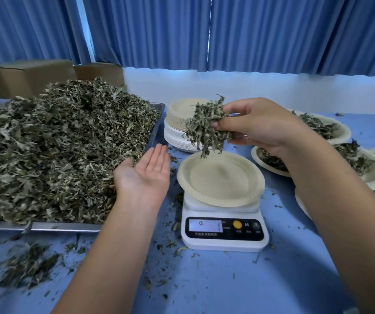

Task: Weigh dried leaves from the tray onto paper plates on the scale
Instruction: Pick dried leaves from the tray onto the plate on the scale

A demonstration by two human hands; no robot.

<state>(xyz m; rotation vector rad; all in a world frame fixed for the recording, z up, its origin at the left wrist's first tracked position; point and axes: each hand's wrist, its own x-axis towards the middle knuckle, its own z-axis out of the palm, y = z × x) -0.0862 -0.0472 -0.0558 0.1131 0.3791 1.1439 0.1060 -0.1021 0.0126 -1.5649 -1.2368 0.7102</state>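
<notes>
1. The scale stands near the middle of the blue worktop. Its display is lit, but the reading is too blurred to make out.
2. The metal tray is cut off at the left edge. Its far rim is hidden behind the heap of dried leaves, so only the near rim and part of the right rim show.
3. The filled plates on the right are partly covered by the right forearm and cut off by the frame; their number cannot be told.
4. The right hand has its fingers curled round a clump of leaves, held above the far rim of the paper plate that sits on the scale. The lowest leaves overlap that rim in view; whether they touch it cannot be told.
5. The left hand lies palm up with straight fingers, holding nothing, between the tray's right side and the scale.
6. A stack of paper plates stands beyond the scale, partly hidden by the clump.
7. Leaf scraps litter the near worktop. Cardboard boxes stand beyond the heap, with blue curtains behind them.
</notes>
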